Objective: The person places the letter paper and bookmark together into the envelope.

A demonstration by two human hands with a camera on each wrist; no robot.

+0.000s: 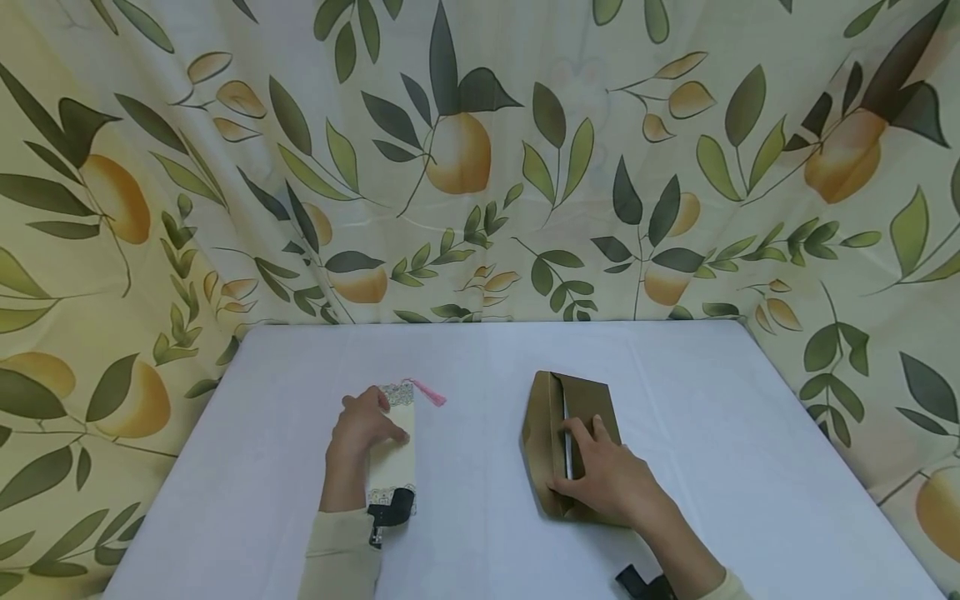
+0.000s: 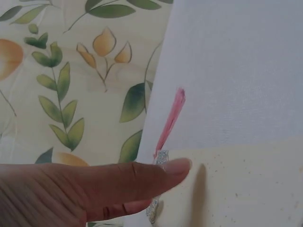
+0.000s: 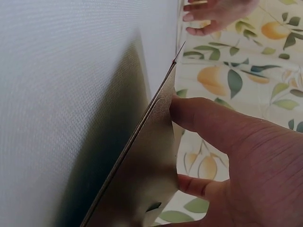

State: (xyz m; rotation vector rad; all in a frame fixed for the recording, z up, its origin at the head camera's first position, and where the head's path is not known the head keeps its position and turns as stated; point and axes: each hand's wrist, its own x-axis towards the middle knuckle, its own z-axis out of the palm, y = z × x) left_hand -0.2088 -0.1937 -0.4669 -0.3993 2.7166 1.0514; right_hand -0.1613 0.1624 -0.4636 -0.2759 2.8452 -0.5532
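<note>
A cream bookmark (image 1: 400, 467) with patterned ends and a pink tassel (image 1: 429, 393) lies on the left of the table. My left hand (image 1: 365, 425) is over its upper left part, thumb stretched out across the cream face. Close up, the thumb (image 2: 175, 166) overlaps the patterned end, with the tassel (image 2: 171, 118) beyond. Towards the right lies a brown envelope (image 1: 592, 396), its flap folded out leftward. My right hand (image 1: 607, 475) grips it at the mouth, thumb and finger spread along the edge; the right wrist view shows the envelope's (image 3: 147, 156) edge raised above its shadow.
Both things lie on a white-covered table (image 1: 465, 500). Behind and around it hangs a cloth (image 1: 525, 208) printed with fruit and leaves. Black mounts sit at both wrists, the left mount (image 1: 393, 507) overlapping the bookmark's lower end.
</note>
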